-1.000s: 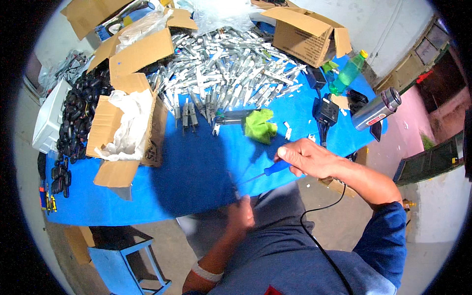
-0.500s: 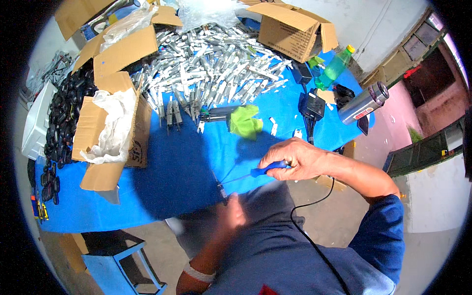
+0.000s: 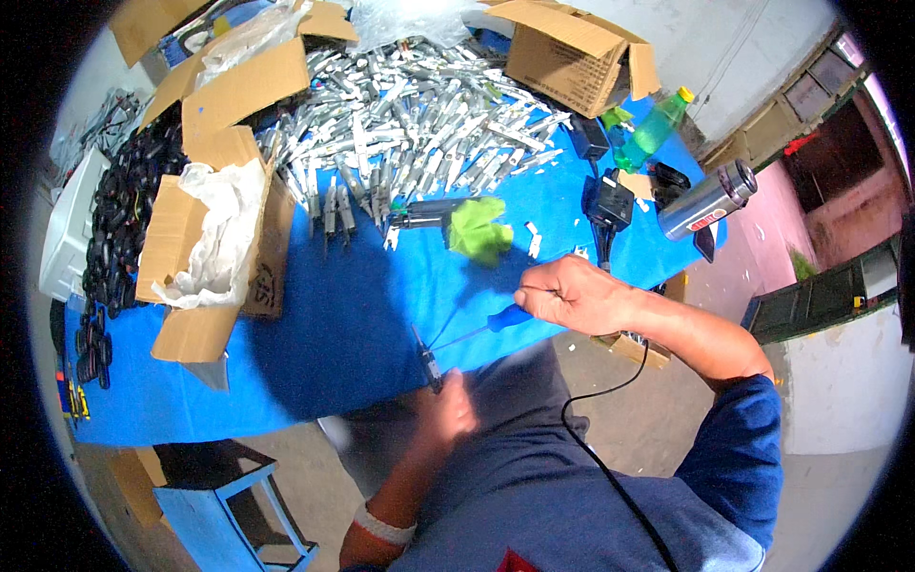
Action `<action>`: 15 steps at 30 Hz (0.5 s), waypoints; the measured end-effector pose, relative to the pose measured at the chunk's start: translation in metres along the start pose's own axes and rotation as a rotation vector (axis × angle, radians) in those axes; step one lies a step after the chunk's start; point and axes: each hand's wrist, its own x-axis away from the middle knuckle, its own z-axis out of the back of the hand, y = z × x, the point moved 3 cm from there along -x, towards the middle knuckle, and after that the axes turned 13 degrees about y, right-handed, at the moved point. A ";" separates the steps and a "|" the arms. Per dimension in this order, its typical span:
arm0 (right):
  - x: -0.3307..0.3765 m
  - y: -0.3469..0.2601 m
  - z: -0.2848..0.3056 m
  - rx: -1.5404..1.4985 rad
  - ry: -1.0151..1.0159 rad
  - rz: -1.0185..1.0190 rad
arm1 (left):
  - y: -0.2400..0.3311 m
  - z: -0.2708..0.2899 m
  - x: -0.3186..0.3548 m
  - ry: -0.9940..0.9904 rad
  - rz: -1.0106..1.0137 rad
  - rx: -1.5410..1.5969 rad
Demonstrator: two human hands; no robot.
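Observation:
My left hand (image 3: 448,410), slightly blurred, is closed around a small slim dark device (image 3: 431,364) with a narrow pointed end, at the table's near edge. Up and to the right of it, my right hand (image 3: 575,293) grips a screwdriver (image 3: 507,318) by the rear end of its blue handle. The thin shaft slants down to the left, and its tip meets the device or lies very close to it. Beyond my hands, a large heap of slim grey and white pieces (image 3: 410,133) covers the far part of the blue-covered table (image 3: 315,362).
Open cardboard boxes stand at left (image 3: 272,257) and far right (image 3: 562,71). Dark coiled parts (image 3: 124,238) lie leftmost. A bright green scrap (image 3: 479,231), black adapters (image 3: 608,202), a green bottle (image 3: 656,129) and a steel flask (image 3: 705,200) sit to the right. A black cable (image 3: 591,448) hangs beside me.
My right hand has shifted slightly up and to the right, and its fingers now gather at the handle's rear end. The device and my left hand have hardly moved.

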 end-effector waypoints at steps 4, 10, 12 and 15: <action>0.002 -0.011 -0.003 0.023 0.010 0.038 | 0.004 -0.005 0.004 0.034 0.050 0.039; 0.004 0.002 -0.003 -0.244 0.028 -0.059 | 0.003 0.000 0.006 -0.033 -0.018 0.007; 0.006 -0.001 -0.006 -0.242 0.071 -0.091 | 0.005 -0.001 0.006 -0.022 0.011 0.008; 0.005 0.010 -0.006 -0.164 0.070 -0.222 | 0.005 0.000 0.003 -0.015 -0.035 -0.063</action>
